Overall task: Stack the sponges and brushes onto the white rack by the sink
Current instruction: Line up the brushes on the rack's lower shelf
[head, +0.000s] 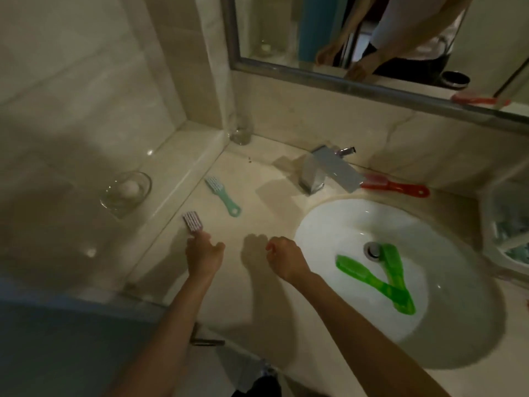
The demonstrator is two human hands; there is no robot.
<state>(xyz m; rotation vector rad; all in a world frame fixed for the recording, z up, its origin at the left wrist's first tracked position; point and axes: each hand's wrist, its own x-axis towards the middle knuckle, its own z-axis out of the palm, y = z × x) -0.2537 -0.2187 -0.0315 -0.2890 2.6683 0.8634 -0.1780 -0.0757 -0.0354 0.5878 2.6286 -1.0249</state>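
Observation:
My left hand (pixel 203 253) is closed around the handle of a pink brush (pixel 192 221), whose bristle head sticks out beyond my fingers on the counter's left side. My right hand (pixel 283 257) hovers over the counter beside the sink with fingers curled and nothing in it. A teal brush (pixel 223 196) lies on the counter further back. Two green brushes (pixel 380 277) lie crossed inside the white sink (pixel 329 222). Behind the faucet rests a red brush (pixel 395 186). A white rack (pixel 509 242) shows partly at the right edge.
A chrome faucet (pixel 326 170) stands behind the sink. A glass dish holding a white ball (pixel 127 191) sits on the left ledge. A clear glass (pixel 241 130) stands in the back corner. A mirror (pixel 372 38) hangs above the counter.

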